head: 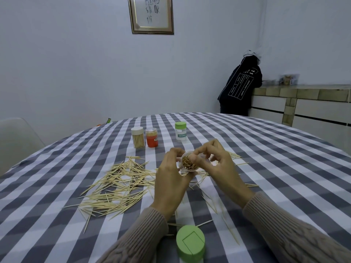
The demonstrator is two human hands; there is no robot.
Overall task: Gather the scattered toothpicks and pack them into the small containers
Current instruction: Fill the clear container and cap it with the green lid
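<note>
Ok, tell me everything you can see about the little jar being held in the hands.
The small clear jar looks like plastic, with no lid on. It is tipped so its open mouth faces the camera, showing it packed with toothpick ends. The left hand cups it from below and the side; the right hand has fingertips at its rim. It is held above the scattered toothpicks.

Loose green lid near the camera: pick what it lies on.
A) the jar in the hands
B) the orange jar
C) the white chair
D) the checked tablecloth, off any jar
D: the loose green plastic lid lies on the grey-and-white checked tablecloth, capping nothing.
</note>
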